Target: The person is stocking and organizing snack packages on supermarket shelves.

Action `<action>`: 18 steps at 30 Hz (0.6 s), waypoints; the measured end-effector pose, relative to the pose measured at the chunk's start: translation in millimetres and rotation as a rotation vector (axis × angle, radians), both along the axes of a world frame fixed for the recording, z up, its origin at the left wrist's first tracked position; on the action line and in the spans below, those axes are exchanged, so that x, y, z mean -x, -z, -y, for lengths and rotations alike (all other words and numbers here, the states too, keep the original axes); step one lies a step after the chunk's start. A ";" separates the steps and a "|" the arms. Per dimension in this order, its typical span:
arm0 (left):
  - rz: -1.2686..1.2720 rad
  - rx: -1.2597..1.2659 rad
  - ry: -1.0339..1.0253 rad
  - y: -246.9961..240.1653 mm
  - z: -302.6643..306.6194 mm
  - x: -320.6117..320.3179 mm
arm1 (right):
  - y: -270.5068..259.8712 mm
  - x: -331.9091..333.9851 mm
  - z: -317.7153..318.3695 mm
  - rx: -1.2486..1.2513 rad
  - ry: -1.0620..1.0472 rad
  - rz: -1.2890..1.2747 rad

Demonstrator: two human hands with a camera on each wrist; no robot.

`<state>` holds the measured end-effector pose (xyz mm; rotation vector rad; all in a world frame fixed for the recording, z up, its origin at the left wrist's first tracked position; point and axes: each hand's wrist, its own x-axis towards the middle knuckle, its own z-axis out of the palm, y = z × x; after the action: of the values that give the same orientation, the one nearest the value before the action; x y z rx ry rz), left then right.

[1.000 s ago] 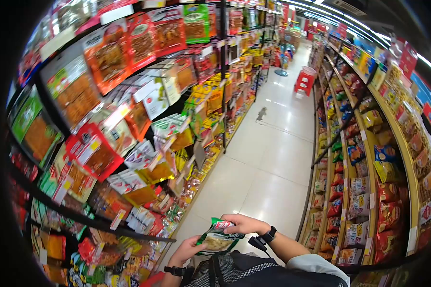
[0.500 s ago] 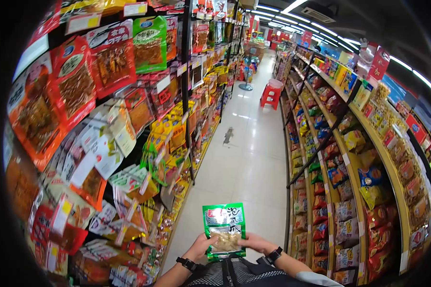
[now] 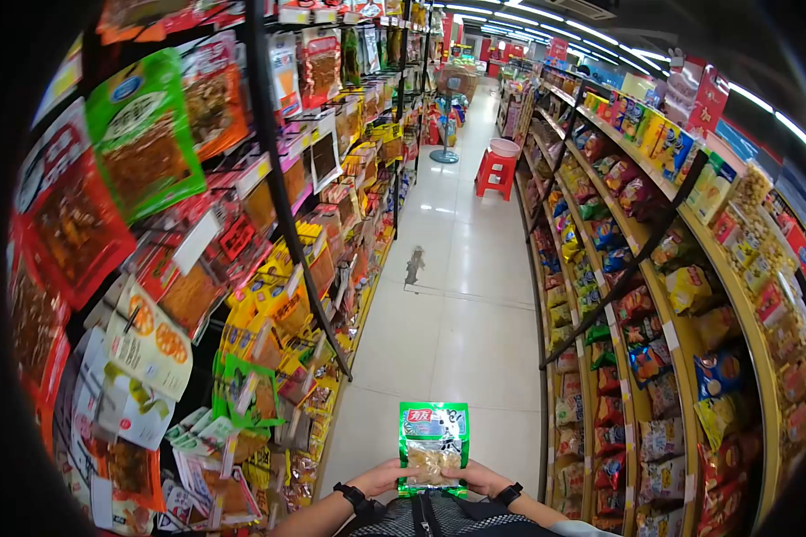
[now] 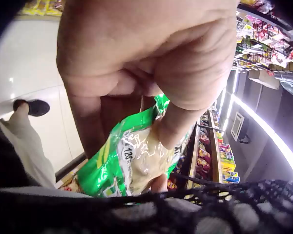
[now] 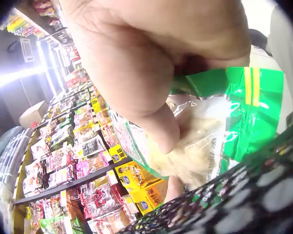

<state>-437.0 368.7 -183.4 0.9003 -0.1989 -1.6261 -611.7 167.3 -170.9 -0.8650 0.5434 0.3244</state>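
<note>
A green snack bag (image 3: 433,430) with a red label, dark lettering and a clear window stands upright before my body, its front facing me. Pale food pieces show through the window. My left hand (image 3: 381,478) grips the left edge near the bottom, thumb lying across the front. On the opposite edge my right hand (image 3: 480,480) holds it the same way. In the left wrist view the thumb presses on the window of the bag (image 4: 107,168), fingers behind. The right wrist view shows the right thumb (image 5: 161,129) on the window too.
Packed hanging snack packets (image 3: 143,134) crowd the rack on the left. Shelves of bagged snacks (image 3: 663,412) line the right side. A pale tiled floor (image 3: 475,331) runs between, with a dark patch (image 3: 415,267) on it. Farther along stands a red stool (image 3: 495,172).
The bag was tilted, with the right hand at its top; now both hands hold its lower sides and it stands upright, front towards me. The view has shifted along the aisle.
</note>
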 end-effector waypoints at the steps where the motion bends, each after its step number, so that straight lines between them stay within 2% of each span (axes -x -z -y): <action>1: 0.050 0.014 0.026 -0.6 17.9 -16.3 | 2.1 -17.0 17.8 0.046 -0.017 0.035; 4: 0.241 -0.137 0.049 -17.0 77.1 -69.3 | -5.0 -77.0 87.1 0.211 -0.074 0.126; 6: 0.485 -0.092 0.066 -33.8 117.5 -98.5 | -17.3 -106.7 130.7 0.326 -0.126 0.157; 7: 0.607 -0.062 0.070 -44.6 143.5 -113.2 | -19.4 -118.9 153.5 0.348 -0.106 0.193; 8: 0.624 -0.043 -0.071 -74.9 168.6 -118.3 | -21.7 -132.6 175.8 0.374 -0.087 0.232; 11: 0.802 -0.117 -0.036 -75.5 223.8 -157.3 | -31.3 -176.2 225.6 0.444 -0.046 0.292; 12: 0.735 -0.085 -0.114 -55.8 236.2 -167.6 | -33.3 -188.6 239.4 0.478 -0.052 0.288; 14: 0.694 -0.141 -0.090 -56.4 258.7 -190.0 | -37.0 -208.7 268.2 0.495 -0.073 0.279; 17: 0.540 -0.074 -0.081 -68.4 300.3 -224.5 | -27.6 -239.2 304.5 0.267 0.033 0.173; 18: 0.485 -0.078 -0.061 -66.5 314.1 -237.5 | -16.1 -249.3 317.3 0.111 0.058 0.148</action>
<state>-199.5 54.6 -116.9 1.3400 -0.4400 -1.3443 -362.4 -150.0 -154.8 -0.9704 0.4511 0.1762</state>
